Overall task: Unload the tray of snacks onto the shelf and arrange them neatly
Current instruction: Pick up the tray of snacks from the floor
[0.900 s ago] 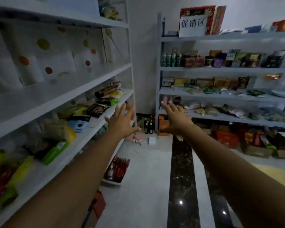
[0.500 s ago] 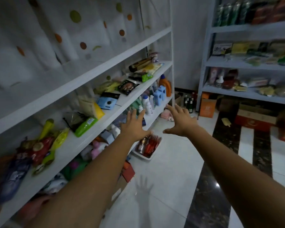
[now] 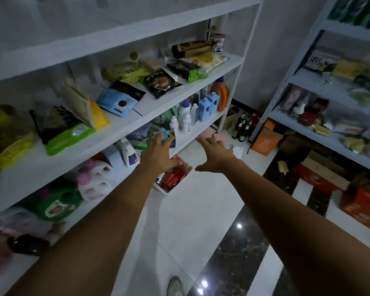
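Head camera looks down along both outstretched arms. The left hand [image 3: 158,155] and right hand [image 3: 215,157] are spread with straight fingers and hold nothing. Below them a white tray [image 3: 166,190] of red snack packets [image 3: 175,176] sits on the floor [image 3: 190,214] at the foot of the shelf [image 3: 137,116]. Writing on the packets is too blurred to read.

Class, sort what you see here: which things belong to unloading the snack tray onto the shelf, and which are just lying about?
Belongs to the job: tray on the floor; red snack packets in it; snack shelf; left hand; right hand, both open.

Just lying about: orange detergent bottle; dark glass bottles on the floor; orange carton; red box.
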